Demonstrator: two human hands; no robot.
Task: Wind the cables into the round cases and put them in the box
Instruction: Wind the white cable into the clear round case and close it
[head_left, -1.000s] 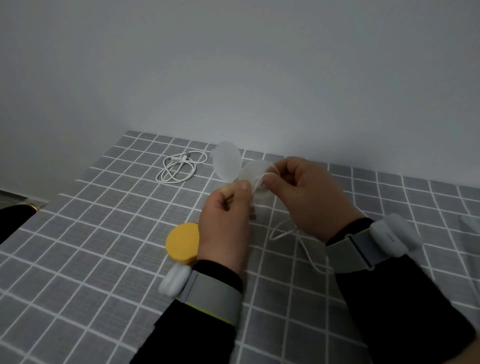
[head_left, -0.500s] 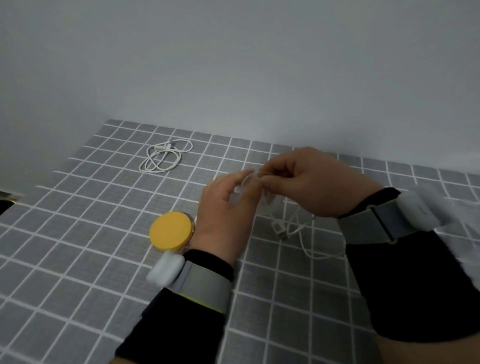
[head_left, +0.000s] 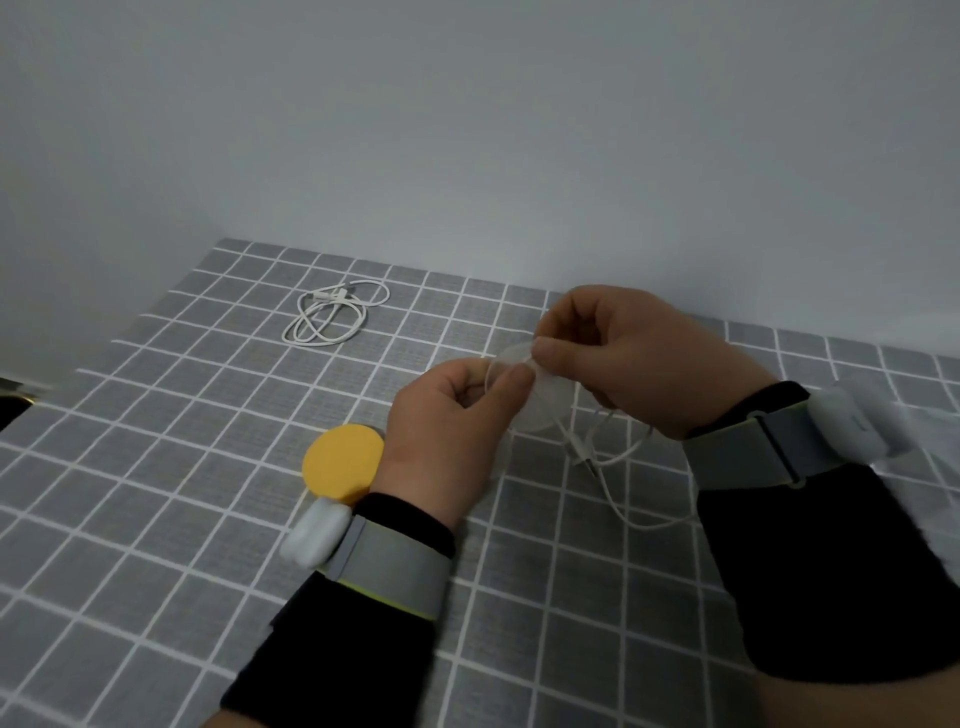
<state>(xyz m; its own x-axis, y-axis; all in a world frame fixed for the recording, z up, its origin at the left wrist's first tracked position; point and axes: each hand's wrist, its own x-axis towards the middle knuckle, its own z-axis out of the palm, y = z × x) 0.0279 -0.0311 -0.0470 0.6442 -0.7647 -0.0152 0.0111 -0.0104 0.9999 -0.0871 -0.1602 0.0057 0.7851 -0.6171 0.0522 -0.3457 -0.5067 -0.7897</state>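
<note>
A clear round case (head_left: 540, 400) is held above the table between both hands. My left hand (head_left: 447, 431) pinches its left edge with thumb and forefinger. My right hand (head_left: 623, 353) pinches its top edge from the right. A white cable (head_left: 618, 467) hangs from the case and trails onto the table below my right hand, its plug end near the case. A yellow round case (head_left: 340, 462) lies flat by my left wrist. A second white cable (head_left: 332, 317) lies loosely coiled at the far left. No box is in view.
The table wears a grey cloth with a white grid (head_left: 156, 493). A plain wall rises right behind the table. A dark object (head_left: 10, 410) sits past the table's left edge. Both wrists carry grey bands with white devices.
The clear case, open like a clamshell a second ago, now sits closed between my fingers. The view has shifted, so both hands and the cables appear lower and more to the right.
</note>
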